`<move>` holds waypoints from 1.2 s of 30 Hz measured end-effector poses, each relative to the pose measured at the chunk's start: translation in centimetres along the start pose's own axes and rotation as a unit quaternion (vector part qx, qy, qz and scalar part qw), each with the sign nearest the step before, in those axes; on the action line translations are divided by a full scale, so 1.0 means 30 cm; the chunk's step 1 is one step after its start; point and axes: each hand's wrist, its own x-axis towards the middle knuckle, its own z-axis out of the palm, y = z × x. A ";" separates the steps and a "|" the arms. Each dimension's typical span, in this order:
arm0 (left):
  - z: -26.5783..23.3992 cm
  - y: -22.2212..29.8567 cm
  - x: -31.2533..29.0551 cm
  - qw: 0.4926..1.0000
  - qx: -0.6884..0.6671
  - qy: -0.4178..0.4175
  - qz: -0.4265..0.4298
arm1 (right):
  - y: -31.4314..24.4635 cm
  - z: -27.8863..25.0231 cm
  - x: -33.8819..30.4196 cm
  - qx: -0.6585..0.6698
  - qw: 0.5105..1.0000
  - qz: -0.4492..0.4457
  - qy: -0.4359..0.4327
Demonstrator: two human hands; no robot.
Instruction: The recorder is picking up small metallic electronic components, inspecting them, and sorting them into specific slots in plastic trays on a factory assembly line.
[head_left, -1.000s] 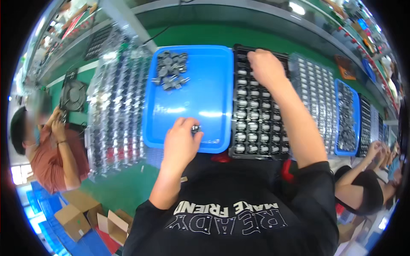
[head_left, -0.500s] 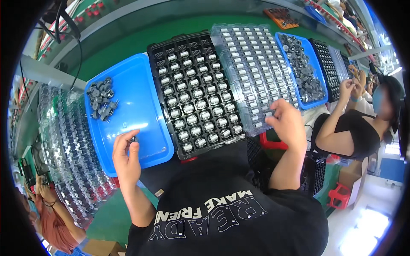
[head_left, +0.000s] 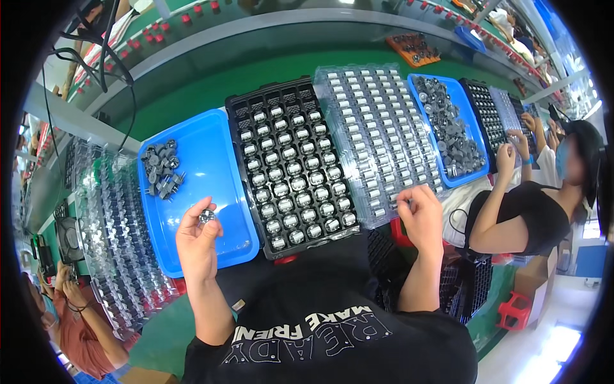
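My left hand (head_left: 197,240) holds a small round metal part (head_left: 206,216) between its fingertips, above the near edge of a blue tray (head_left: 211,173). A small heap of similar grey parts (head_left: 160,169) lies at that tray's far left. My right hand (head_left: 420,214) pinches at the near edge of a clear plastic tray (head_left: 377,134) filled with rows of small silver cylinders; whether it holds one is hidden. Between the two trays sits a black compartment tray (head_left: 291,163) with a metal part in most cells.
Stacks of clear trays (head_left: 115,224) stand at my left. A second blue tray (head_left: 448,128) of grey parts lies to the right, where a person in black (head_left: 531,205) works. Another person (head_left: 77,313) sits at lower left. A green bench (head_left: 211,89) runs behind.
The view has swung further left to right. My right hand came back from the black tray to the clear tray's near edge. My left hand still holds a part over the blue tray.
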 end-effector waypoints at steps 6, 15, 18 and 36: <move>0.014 0.029 0.005 0.995 -0.093 -0.003 -0.040 | 0.014 -0.003 -0.016 0.024 1.000 0.012 0.004; 0.051 0.080 -0.017 0.990 -0.114 -0.072 -0.048 | 0.070 0.011 -0.015 0.030 0.996 -0.083 -0.030; 0.060 0.083 -0.020 0.988 -0.119 -0.085 -0.048 | 0.083 0.014 -0.016 0.043 0.995 -0.059 -0.069; 0.060 0.109 -0.004 0.984 -0.105 -0.140 0.025 | 0.082 0.002 -0.009 0.071 0.991 -0.072 -0.088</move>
